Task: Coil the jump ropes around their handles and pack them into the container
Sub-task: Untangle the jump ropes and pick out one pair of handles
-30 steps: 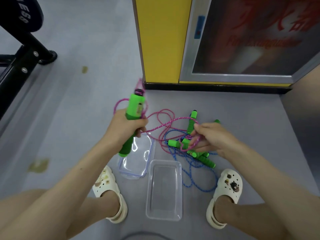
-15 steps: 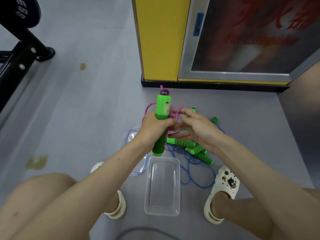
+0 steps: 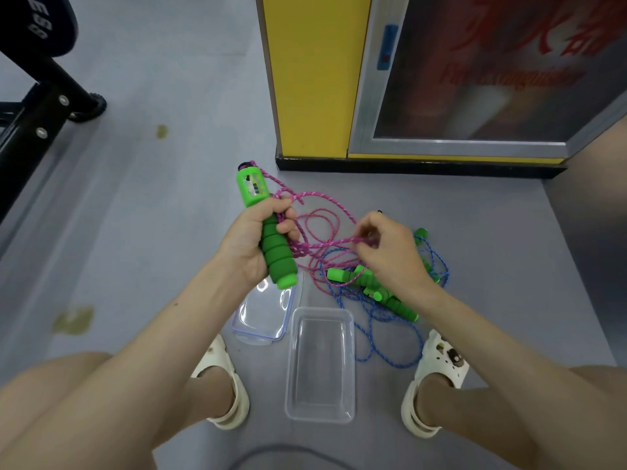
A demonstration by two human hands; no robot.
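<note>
Here the left hand (image 3: 249, 245) grips the green jump-rope handle (image 3: 271, 239) nearly upright, its long axis pointing away from the person. The pink rope (image 3: 334, 241) runs rightward from it to the right hand (image 3: 390, 254), which pinches a strand. The clear container (image 3: 292, 368) lies on the floor below, between the feet.

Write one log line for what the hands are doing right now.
left hand: grips green jump-rope handle | right hand: pinches pink rope | clear container: empty, on floor
</note>
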